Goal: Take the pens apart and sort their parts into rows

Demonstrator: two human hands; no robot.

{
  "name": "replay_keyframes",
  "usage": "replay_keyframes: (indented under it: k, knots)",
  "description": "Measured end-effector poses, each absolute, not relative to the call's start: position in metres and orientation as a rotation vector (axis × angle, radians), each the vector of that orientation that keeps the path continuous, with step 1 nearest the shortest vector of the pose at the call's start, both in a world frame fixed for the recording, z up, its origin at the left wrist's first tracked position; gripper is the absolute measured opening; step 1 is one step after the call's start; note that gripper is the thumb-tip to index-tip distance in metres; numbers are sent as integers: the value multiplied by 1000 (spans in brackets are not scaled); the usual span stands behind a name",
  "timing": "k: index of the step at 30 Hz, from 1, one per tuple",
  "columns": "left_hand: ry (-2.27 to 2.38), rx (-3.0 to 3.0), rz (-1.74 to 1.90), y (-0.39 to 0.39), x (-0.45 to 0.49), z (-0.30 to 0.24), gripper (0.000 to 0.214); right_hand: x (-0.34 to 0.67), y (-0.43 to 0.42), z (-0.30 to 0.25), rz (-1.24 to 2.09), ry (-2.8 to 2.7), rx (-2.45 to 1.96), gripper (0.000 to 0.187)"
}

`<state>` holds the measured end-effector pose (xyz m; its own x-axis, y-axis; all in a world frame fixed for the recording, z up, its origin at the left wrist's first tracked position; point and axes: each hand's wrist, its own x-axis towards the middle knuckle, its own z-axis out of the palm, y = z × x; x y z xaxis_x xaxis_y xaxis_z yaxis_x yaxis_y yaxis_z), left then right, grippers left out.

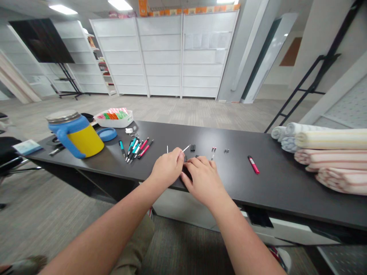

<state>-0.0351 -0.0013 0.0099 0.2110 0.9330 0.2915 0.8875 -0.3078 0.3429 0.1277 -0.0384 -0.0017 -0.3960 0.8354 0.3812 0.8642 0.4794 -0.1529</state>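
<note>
My left hand [169,166] is closed in a pinch near the front edge of the dark table. A thin white pen refill [186,148] sticks out past its fingertips. Beside it, my right hand [204,178] rests low on the tabletop, fingers bent and thumb apart; a small dark part peeks out by its fingertips. Another thin white stick [168,149] lies just beyond my left hand. Small black pieces [193,147], red-tipped pieces [213,149] and tiny grey parts [226,151] lie ahead of my right hand. Several teal, black and red pens [136,149] are heaped at left.
A blue-and-yellow mug [76,133], its blue lid [107,134] and a white basket [126,121] of colourful packets stand at left. A red pen-like piece [253,164] lies at right, before rolled striped cloths [338,152]. The table [275,183] has drawers underneath.
</note>
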Motion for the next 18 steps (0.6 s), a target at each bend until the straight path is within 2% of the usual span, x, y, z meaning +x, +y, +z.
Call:
replay_keyframes:
  k: [4,11,18]
  knots:
    - [1794,2313,714,-4,-35,11,28,128,-36,-3,-130,-2244,-1494,31]
    - [1742,2289,809,-4,-37,8,28,130,-31,-14,-167,-2267,-1548,47]
    - [1703,2314,782,-3,-37,9,28,128,-30,-16,-119,-2239,-1623,47]
